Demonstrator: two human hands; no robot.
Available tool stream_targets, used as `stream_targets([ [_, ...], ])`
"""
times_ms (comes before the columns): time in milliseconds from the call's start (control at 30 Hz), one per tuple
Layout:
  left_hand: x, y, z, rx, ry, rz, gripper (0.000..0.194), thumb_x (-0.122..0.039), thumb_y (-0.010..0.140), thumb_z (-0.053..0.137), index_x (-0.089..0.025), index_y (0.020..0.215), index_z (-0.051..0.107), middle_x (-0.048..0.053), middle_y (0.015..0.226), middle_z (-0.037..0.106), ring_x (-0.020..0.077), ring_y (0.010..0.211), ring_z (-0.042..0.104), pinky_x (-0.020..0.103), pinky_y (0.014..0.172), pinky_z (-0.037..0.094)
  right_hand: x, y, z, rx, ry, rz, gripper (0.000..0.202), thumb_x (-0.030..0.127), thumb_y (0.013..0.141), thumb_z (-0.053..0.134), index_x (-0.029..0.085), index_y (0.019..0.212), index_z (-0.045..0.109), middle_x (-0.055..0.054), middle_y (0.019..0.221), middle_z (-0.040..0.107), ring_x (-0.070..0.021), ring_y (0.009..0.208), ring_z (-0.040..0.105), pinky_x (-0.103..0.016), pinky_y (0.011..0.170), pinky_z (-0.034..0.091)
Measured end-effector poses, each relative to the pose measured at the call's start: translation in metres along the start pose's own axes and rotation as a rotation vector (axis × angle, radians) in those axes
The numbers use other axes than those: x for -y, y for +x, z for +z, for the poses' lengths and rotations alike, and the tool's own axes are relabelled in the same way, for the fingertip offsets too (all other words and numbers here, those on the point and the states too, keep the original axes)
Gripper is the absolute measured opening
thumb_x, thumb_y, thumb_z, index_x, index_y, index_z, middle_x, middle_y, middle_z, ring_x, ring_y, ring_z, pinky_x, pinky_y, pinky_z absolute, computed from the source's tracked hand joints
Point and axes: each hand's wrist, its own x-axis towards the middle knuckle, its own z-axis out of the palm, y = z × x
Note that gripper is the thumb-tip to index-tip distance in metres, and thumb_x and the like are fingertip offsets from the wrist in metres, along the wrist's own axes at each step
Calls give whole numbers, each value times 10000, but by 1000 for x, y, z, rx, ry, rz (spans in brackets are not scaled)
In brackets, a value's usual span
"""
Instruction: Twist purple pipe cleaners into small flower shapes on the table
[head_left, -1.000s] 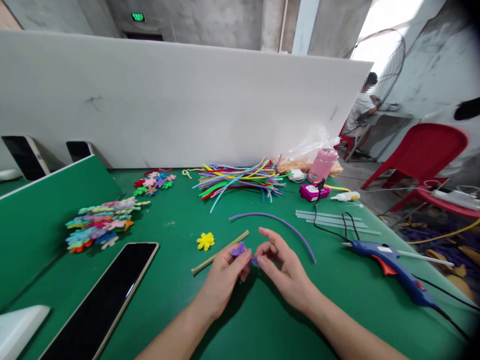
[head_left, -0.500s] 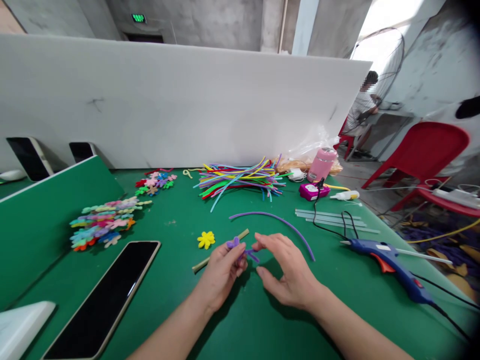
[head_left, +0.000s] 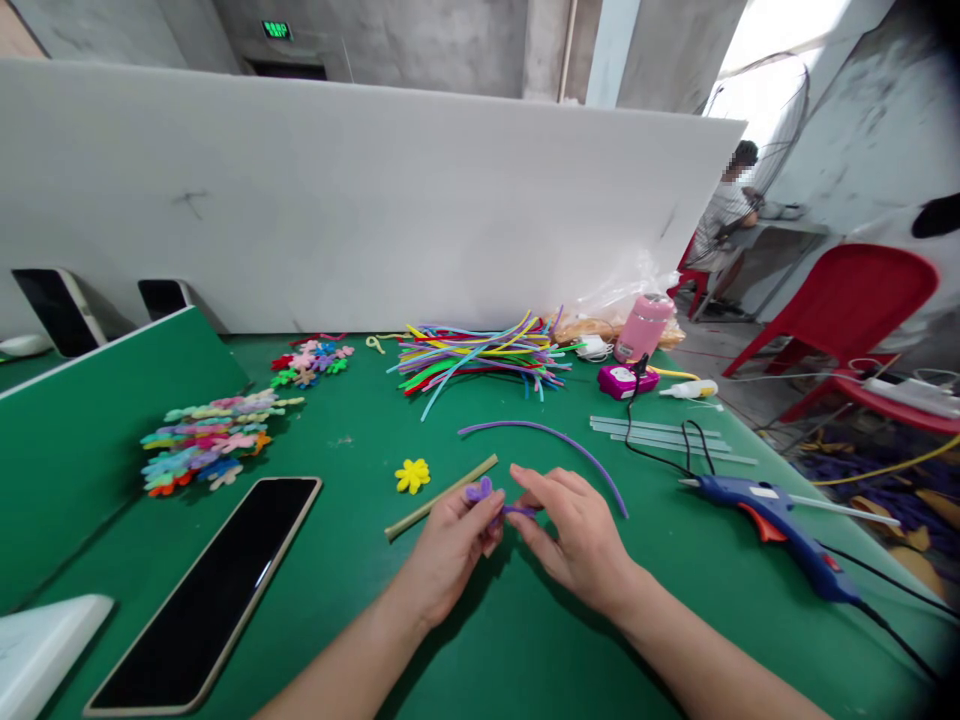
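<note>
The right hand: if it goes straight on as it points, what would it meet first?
The right hand would probably meet the left hand, which holds the bent purple stem; depth is hard to judge.

The near-left white object [head_left: 49,650] runs out of view (its kind can't be told), and the left fingers [head_left: 484,522] partly hide the purple piece [head_left: 480,490].
</note>
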Motion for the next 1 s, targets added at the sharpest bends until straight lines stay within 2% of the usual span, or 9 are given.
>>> stream_targets([
  [100, 2, 1, 0, -9, 79, 49, 203, -302, 679, 688, -153, 631, 558, -54, 540, 469, 71, 518, 394, 197, 517, 324, 1, -2, 4, -16, 138, 127, 437, 193, 828, 512, 199, 1243, 375, -25, 740, 612, -167, 677, 544, -306, 639, 448],
  [233, 1, 0, 1, -15, 237, 142, 234, -322, 716, 643, -166, 596, 518, -50, 536, 444, 93, 524, 374, 218, 523, 311, 6, -2, 8, 10, 484, 437, 476, 164, 812, 485, 218, 1261, 334, 27, 677, 516, -127, 620, 506, -260, 597, 429],
  [333, -2, -3, 4, -41, 388, 233, 255, -343, 737, 611, -173, 571, 519, -44, 515, 434, 109, 508, 372, 229, 510, 301, 9, 1, 9, 25, 769, 632, 468, 198, 806, 490, 204, 1245, 327, 50, 636, 468, -117, 584, 480, -250, 562, 387],
  [567, -7, -12, 8, -77, 658, 482, 170, -276, 763, 576, -182, 622, 590, -13, 591, 503, 142, 578, 445, 238, 571, 345, 14, 8, 5, 25, 1402, 1120, 473, 215, 713, 603, 177, 1151, 429, 59, 588, 496, -74, 507, 437, -198, 493, 295],
  [633, -7, -13, 9, -77, 667, 510, 155, -257, 761, 578, -184, 625, 590, -11, 612, 509, 145, 601, 458, 237, 590, 354, 15, 8, 6, 15, 1491, 1191, 485, 203, 695, 621, 180, 1147, 444, 57, 589, 503, -69, 514, 447, -191, 508, 309],
  [700, -7, -12, 8, -73, 643, 465, 162, -259, 756, 583, -181, 614, 579, -15, 590, 498, 139, 580, 448, 236, 573, 351, 14, 7, 8, 6, 1498, 1178, 492, 210, 688, 637, 187, 1143, 453, 57, 592, 505, -70, 520, 453, -193, 518, 319],
  [800, -6, -7, 5, -59, 547, 334, 201, -288, 757, 584, -172, 594, 560, -25, 536, 478, 123, 528, 421, 232, 524, 331, 10, 5, 9, 8, 1377, 1067, 485, 268, 713, 631, 196, 1156, 447, 48, 622, 513, -82, 539, 463, -208, 526, 330],
  [900, -3, -1, 0, -86, 373, 253, 229, -303, 738, 613, -170, 573, 525, -39, 506, 460, 105, 504, 399, 226, 505, 313, 5, 4, 7, 18, 1180, 877, 491, 350, 768, 556, 200, 1209, 401, -11, 767, 568, -127, 662, 521, -259, 608, 390],
  [1000, -2, 2, -2, -113, 194, 192, 234, -292, 695, 659, -171, 570, 503, -56, 485, 441, 89, 482, 370, 217, 485, 295, 1, 3, 3, 53, 890, 626, 550, 324, 773, 541, 228, 1271, 328, -68, 992, 566, -176, 866, 538, -330, 746, 420],
])
